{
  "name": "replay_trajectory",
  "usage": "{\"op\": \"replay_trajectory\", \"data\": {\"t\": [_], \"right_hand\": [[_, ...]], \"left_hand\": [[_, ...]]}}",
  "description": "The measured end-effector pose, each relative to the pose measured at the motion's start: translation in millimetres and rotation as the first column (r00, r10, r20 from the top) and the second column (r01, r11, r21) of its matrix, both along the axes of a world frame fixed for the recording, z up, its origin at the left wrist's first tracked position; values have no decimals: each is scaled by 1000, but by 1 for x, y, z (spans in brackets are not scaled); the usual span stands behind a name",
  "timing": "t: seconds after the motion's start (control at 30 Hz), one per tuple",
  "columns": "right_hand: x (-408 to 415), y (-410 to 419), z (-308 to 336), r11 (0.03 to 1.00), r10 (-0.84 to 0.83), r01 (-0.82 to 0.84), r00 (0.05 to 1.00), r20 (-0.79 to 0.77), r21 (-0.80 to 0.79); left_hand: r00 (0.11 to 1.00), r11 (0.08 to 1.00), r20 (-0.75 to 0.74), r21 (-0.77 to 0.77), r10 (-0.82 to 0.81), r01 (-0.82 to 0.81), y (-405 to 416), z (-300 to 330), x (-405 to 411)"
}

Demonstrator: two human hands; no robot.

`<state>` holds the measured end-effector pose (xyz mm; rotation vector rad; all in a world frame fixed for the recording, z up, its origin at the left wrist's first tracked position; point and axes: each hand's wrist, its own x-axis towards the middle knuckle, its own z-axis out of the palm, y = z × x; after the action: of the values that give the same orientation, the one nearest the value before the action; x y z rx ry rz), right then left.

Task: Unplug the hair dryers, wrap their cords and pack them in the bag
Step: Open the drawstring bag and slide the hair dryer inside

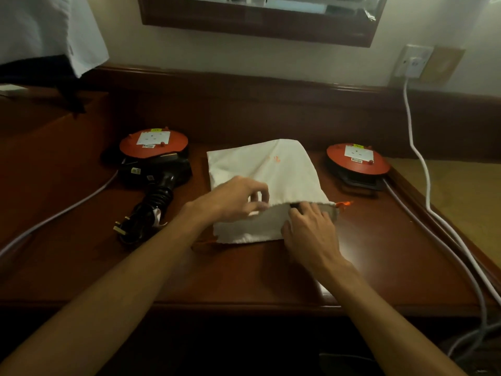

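**Both hands at the mouth of the bag**

Dark wooden desk (108,267) runs up to a raised back rail under a framed mirror (260,25), and its right edge drops off to a yellowish floor. Bare wood lies open between me and the white cloth bag (273,169), which sits flat in the middle with its mouth toward me.

My left hand (233,199) pinches the upper edge of the bag's mouth between thumb and fingertips and lifts it. My right hand (309,226) has its fingers straight and slid into the opening, pressing the lower layer down; something dark shows just inside, though I cannot tell what it is.

I count two red cord reels (154,142) (357,158), one on each side of the bag and apart from it. One black hair dryer (160,183) lies just left of the bag, against the left reel, its cord bundled and its plug (120,227) free near the desk's front. A white cable hangs from the wall socket (413,63) down the right edge.
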<state>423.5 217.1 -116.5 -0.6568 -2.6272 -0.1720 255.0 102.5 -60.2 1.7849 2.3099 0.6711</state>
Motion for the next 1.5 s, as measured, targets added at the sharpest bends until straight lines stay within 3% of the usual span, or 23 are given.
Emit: {"op": "replay_trajectory", "data": {"t": [0.1,0.2,0.27,0.33,0.43,0.5,0.6,0.83,0.97,1.1,1.2,1.27,1.33,1.4,1.5], "right_hand": [[-3,-12,-4,990,55,-71,990,-126,-121],[-7,-20,-10,970,65,-103,982,-176,-218],[-10,-25,-12,959,92,-142,974,-205,-245],[-13,-29,-13,946,125,-184,967,-222,-268],[-20,-37,-14,938,144,-206,963,-227,-279],[-24,-41,-15,934,152,-218,959,-238,-282],[-27,-42,-19,932,155,-213,965,-210,-294],[-23,-40,-14,880,155,-226,968,-196,-417],[-20,-55,9,671,126,-356,919,-373,-651],[-28,-67,38,299,41,-506,854,-519,-809],[-35,-66,46,12,-120,-582,806,-579,-813],[-34,-63,46,-161,-294,-681,724,-624,-714],[-26,-57,41,-206,-433,-752,644,-631,-627],[-15,-48,37,-189,-501,-780,600,-624,-597],[-2,-32,36,-142,-510,-761,604,-613,-633]], "left_hand": [[993,996,92,-56,72,-67,-25,-25,1],[964,969,130,62,232,-241,-51,-37,-2],[890,882,18,126,456,-455,-67,-38,-10],[754,769,-155,88,638,-633,-80,-33,-23],[595,611,-318,-58,739,-790,-96,-28,-45],[567,542,-321,-171,759,-822,-102,-30,-56],[581,541,-257,-213,773,-814,-102,-36,-61],[592,619,-215,89,777,-781,-111,-44,-46],[654,674,-166,221,738,-705,-106,-26,-19],[748,740,-125,320,652,-591,-90,1,25],[855,807,-56,367,516,-463,-70,8,58],[920,853,88,348,382,-388,-54,5,76],[940,887,203,326,273,-328,-41,3,87],[963,923,141,283,229,-260,-33,4,87],[978,951,30,229,208,-209,-27,5,71]]}}
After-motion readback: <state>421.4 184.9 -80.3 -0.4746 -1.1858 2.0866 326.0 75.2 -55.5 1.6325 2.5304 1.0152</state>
